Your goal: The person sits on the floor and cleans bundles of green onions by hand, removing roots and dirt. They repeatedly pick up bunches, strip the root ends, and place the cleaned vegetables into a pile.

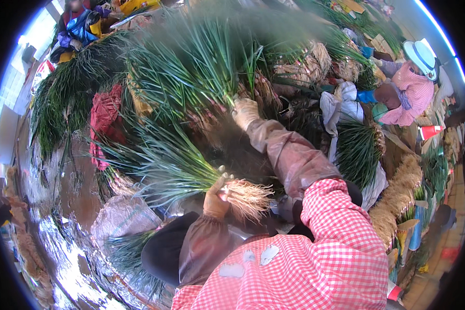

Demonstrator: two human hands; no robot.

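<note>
My left hand (217,197), in a tan glove, is closed around a bunch of green onions (186,170); its pale roots (248,195) fan out to the right and its leaves spread to the left. Farther forward, my right hand (245,111), also gloved, reaches to the base of upright green onion stalks (217,69), with its fingers closed about them. Beside that hand lies a large pile of green onions (166,77) with reddish stem ends. A blur veils part of the pile's top and the dark area between my hands.
Red cloth (105,116) and a pale sack (122,219) lie at the left, near the wet floor (75,186). A co-worker in a hat (409,91) sits at the right, another person (75,23) at the upper left. Rooted bundles (395,193) line the right side.
</note>
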